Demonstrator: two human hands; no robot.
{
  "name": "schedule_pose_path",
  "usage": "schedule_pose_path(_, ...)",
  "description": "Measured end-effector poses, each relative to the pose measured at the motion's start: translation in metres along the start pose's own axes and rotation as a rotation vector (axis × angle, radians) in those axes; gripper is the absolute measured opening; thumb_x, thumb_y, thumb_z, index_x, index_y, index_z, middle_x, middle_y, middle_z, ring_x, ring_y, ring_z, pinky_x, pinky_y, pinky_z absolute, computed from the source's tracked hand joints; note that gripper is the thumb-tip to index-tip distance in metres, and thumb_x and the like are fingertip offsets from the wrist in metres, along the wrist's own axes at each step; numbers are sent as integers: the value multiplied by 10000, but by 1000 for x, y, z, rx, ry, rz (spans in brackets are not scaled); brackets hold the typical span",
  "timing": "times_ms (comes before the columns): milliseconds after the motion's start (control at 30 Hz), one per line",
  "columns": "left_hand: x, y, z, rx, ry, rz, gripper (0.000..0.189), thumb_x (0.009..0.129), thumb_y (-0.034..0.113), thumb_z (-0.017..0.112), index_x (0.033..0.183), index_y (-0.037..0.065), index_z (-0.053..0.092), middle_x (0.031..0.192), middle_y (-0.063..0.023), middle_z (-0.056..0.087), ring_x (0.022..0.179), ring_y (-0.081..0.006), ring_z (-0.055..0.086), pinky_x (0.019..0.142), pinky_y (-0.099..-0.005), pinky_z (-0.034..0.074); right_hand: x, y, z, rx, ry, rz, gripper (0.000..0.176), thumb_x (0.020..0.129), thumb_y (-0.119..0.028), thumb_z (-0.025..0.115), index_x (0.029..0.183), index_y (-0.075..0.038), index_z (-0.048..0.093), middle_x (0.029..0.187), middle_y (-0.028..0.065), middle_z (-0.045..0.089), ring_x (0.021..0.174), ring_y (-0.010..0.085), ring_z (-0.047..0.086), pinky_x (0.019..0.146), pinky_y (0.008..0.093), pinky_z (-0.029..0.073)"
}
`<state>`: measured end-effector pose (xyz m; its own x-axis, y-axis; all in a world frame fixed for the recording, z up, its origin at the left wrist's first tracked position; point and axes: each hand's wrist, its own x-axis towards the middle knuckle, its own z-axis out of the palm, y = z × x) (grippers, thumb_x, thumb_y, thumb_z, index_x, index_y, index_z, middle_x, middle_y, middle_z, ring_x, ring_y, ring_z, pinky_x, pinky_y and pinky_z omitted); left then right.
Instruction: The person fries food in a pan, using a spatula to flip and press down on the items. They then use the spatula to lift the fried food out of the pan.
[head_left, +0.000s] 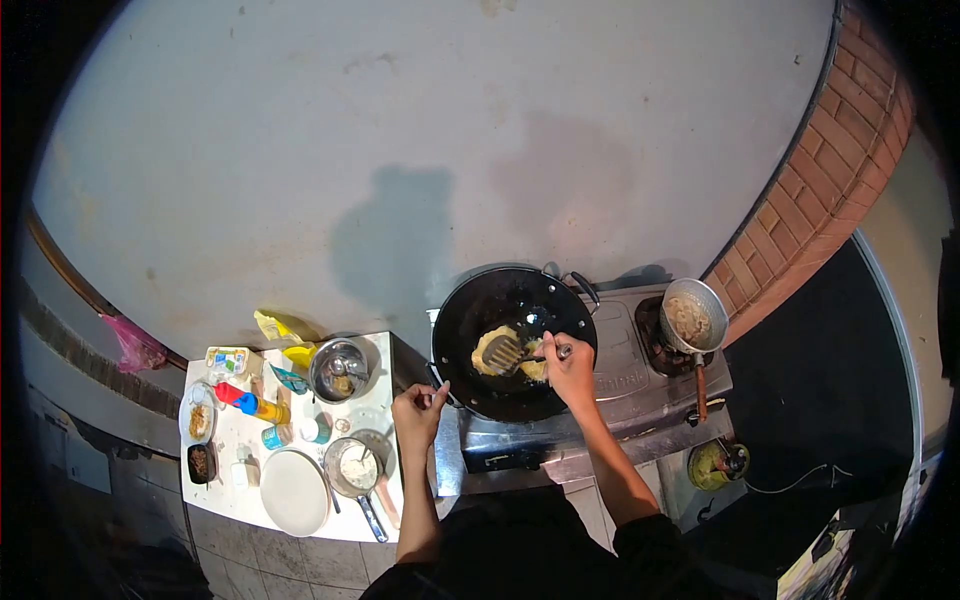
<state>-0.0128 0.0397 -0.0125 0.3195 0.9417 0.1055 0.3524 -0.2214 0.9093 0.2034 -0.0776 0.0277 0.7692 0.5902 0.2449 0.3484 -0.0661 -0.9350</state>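
Observation:
A large black wok (460,330) sits on the stove, and in it lies a pale yellow, battered-looking piece of food (486,362), with another yellow piece (535,371) beside it. My right hand (567,370) is closed around the handle of a slotted spatula (503,354). Its slotted head rests over the larger piece. At the wok's left side, my left hand (420,412) has its fingers pinched together on the wok's near-left handle (436,376).
Right of the wok, a metal pan with a wooden handle (697,318) stands on the second burner. The white table (377,350) at left bears a white plate (293,492), a steel bowl (338,370), a saucepan with white contents (351,467) and several bottles. A wall rises behind the stove.

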Motion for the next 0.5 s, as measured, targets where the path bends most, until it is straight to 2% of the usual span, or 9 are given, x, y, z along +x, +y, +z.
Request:
schedule_pose_path(367, -1, 6, -1, 33, 15, 33, 336, 770, 247, 800, 672, -26, 631, 531, 4, 462, 488, -69, 406, 457, -248, 328, 3, 21, -9, 36, -41, 7, 329, 945, -138, 558, 665, 24, 618, 531, 80, 576, 459, 87, 461, 470, 284, 350)
schedule_pose_path(500, 0, 4, -1, 30, 5, 6, 333, 771, 245, 799, 671, -26, 634, 531, 3, 467, 486, -68, 406, 458, -246, 330, 1, 15, -8, 50, 12, 0, 335, 947, -152, 560, 670, 23, 626, 532, 76, 575, 458, 90, 450, 467, 286, 343)
